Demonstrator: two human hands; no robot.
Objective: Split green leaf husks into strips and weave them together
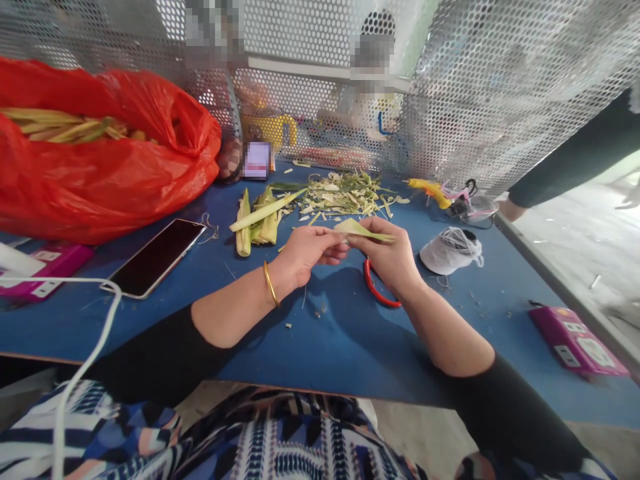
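Note:
Both hands meet over the middle of the blue table (320, 353), pinching a pale green leaf piece (367, 231) that looks like plant husk. My left hand (315, 253) is closed with thumb and fingertips at the piece's left end. My right hand (390, 257) is closed on its narrower right part. A red loop (373, 283), like a scissors handle, lies beneath my right hand, its other end hidden. Thick green stalk pieces (265, 220) rest beyond my left hand. Behind the fingers spreads a heap of thin shredded plant scraps (347, 193).
A red plastic bag (100, 180) of stalks stands at the left. Nearby are a dark-screened phone (157, 257) and a white cable (103, 333). At the right are a white thread spool (450, 252), a yellow glue gun (435, 193) and a purple power strip (575, 340). Perforated metal (310, 83) closes the back.

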